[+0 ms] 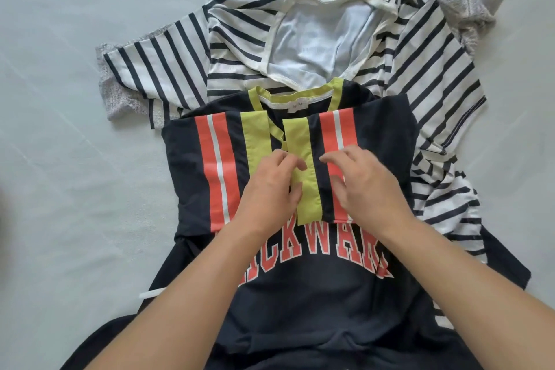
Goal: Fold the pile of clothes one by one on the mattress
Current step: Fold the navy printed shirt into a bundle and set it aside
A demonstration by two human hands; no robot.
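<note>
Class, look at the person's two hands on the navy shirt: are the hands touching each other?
Apart. The head view shows yellow-green sleeve trim between the left hand and right hand.

A thin white strip (152, 293) pokes out at left.

Two bare forearms, sleeveless to the frame edge, unadorned hands (315, 186).
</note>
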